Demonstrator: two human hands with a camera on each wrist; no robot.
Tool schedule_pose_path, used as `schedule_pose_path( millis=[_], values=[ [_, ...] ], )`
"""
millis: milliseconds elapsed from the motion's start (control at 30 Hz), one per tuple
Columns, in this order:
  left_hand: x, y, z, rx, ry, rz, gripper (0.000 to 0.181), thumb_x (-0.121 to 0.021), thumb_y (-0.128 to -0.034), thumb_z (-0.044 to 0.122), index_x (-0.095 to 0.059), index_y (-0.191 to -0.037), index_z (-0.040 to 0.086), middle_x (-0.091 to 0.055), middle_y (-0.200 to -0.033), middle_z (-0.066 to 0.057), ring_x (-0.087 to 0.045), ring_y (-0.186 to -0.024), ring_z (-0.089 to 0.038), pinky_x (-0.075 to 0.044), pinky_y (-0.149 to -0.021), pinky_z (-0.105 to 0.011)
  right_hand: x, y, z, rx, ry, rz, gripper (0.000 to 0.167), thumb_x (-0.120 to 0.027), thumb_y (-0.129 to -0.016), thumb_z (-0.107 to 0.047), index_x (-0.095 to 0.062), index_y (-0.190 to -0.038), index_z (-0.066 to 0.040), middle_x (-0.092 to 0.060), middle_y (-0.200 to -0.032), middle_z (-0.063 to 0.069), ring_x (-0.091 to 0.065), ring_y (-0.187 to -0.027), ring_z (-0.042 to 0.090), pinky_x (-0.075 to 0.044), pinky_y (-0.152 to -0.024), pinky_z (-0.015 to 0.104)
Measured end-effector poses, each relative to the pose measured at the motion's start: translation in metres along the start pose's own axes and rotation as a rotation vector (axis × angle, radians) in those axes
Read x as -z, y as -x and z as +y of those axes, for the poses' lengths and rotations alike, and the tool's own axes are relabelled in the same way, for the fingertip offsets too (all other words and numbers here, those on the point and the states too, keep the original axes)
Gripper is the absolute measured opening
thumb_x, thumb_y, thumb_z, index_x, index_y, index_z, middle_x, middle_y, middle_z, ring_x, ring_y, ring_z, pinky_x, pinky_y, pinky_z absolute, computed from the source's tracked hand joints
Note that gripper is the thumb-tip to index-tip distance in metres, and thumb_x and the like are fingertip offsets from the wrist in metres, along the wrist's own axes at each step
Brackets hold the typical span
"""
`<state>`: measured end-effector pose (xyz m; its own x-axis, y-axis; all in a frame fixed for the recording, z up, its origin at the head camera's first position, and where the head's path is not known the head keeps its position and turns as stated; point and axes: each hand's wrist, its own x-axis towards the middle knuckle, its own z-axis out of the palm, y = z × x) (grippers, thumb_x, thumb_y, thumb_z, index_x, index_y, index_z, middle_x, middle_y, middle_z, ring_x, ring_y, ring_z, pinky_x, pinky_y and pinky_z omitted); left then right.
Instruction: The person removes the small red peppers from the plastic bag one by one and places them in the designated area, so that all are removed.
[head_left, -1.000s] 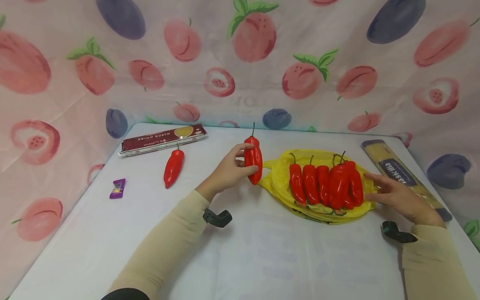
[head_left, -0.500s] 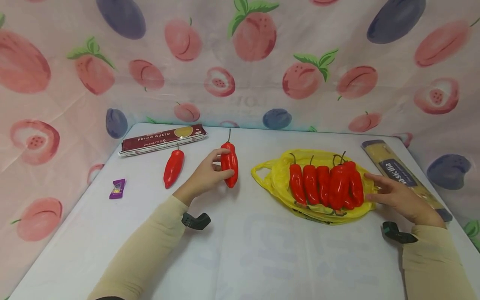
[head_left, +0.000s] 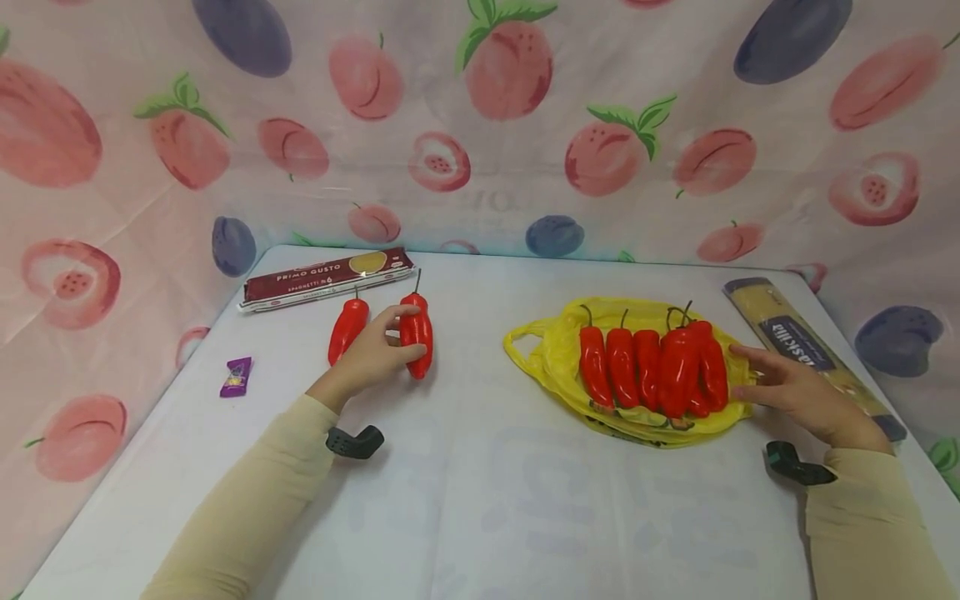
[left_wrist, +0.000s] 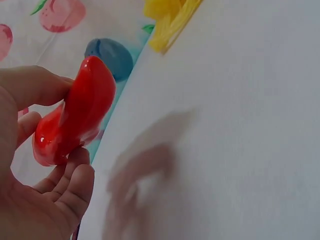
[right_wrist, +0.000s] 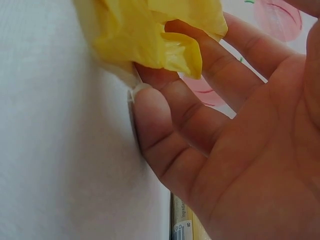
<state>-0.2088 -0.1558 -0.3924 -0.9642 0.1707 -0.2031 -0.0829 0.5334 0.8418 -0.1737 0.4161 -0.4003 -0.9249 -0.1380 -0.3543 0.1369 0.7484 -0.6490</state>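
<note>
Near the left-centre of the table, my left hand point(head_left: 367, 354) holds a glossy red pepper point(head_left: 416, 337) between thumb and fingers, stem pointing up. In the left wrist view that pepper point(left_wrist: 92, 95) is raised off the white surface, with a shadow below it. Another red pepper point(head_left: 347, 325) lies just left of it, its lower end hidden behind my hand. On the right, a yellow plastic bag point(head_left: 562, 371) bears several red peppers point(head_left: 621, 367) side by side. My right hand point(head_left: 810, 404) is at the bag's right edge, fingers loosely bent and touching the yellow plastic point(right_wrist: 140, 35).
A dark red spaghetti packet point(head_left: 322, 279) lies at the back left. Further left is a small purple wrapped sweet point(head_left: 236, 377). Behind my right hand a long pasta packet point(head_left: 787, 333) lies slantwise. Fruit-patterned cloth point(head_left: 495, 150) hangs behind the white table point(head_left: 480, 500).
My left hand has carried the pepper leftward from the bag's left side to beside the lone pepper, partly covering it. The bag's left handle came into view. The right hand stayed put.
</note>
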Motion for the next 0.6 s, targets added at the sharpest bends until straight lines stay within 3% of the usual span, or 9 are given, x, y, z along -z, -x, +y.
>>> schedule_pose_path(
  millis=[233, 600],
  values=[
    [0.009, -0.002, -0.011, 0.021, -0.083, 0.007, 0.069, -0.072, -0.0910, 0.024, -0.038, -0.151, 0.021, -0.046, -0.137, -0.016, -0.041, -0.128, -0.036, -0.057, -0.082, -0.044, 0.000, 0.001, -0.001, 0.006, -0.012, -0.005, 0.094, -0.066, -0.094, -0.048, -0.016, -0.159, -0.003, -0.016, -0.156, 0.036, -0.025, -0.129, 0.060, -0.043, -0.091, 0.070],
    [0.015, -0.001, -0.014, 0.027, -0.203, -0.013, 0.068, -0.072, -0.0906, 0.023, -0.040, -0.151, 0.017, -0.044, -0.139, -0.020, -0.038, -0.131, -0.039, -0.055, -0.087, -0.051, 0.000, 0.000, 0.001, 0.036, -0.003, 0.010, 0.091, -0.067, -0.094, -0.045, -0.020, -0.157, 0.000, -0.021, -0.154, 0.036, -0.029, -0.127, 0.059, -0.044, -0.091, 0.068]
  ],
)
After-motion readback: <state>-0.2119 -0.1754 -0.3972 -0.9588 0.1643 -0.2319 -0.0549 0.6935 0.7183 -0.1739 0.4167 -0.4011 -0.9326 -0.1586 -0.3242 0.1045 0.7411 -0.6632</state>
